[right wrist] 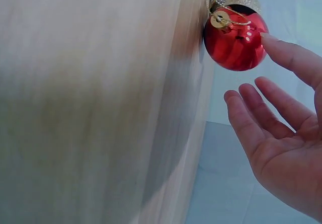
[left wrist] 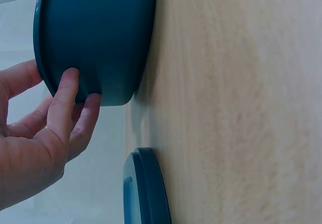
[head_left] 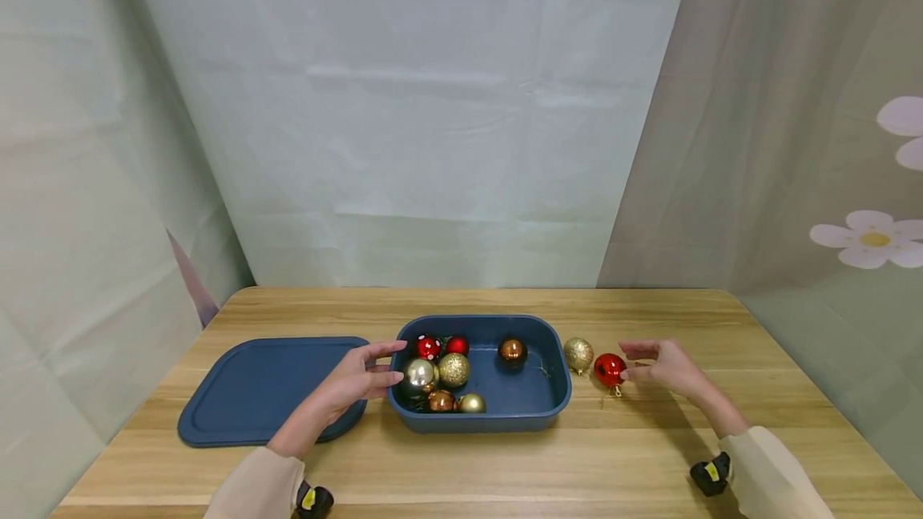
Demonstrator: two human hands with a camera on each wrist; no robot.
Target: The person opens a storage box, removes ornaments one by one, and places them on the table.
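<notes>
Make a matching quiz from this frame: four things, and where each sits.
Things:
1. lid
2. red ball
3. copper ball
4. glitter gold ball

Places:
A. inside the blue box, alone toward its right
B. on the table, at the right hand
C. flat on the table, left of the box
D. on the table, between box and red ball

Pairs: 1-C, 2-B, 3-A, 4-D

open wood table (head_left: 649, 455) in front & right of the navy tray (head_left: 548, 411), free to pass. left side blocked by flat navy lid (head_left: 252, 391) just beside tray. right of tray: gold glitter bauble (head_left: 578, 355) & red bauble (head_left: 610, 369) close together, right hand (head_left: 667, 367) at the red one.
</notes>
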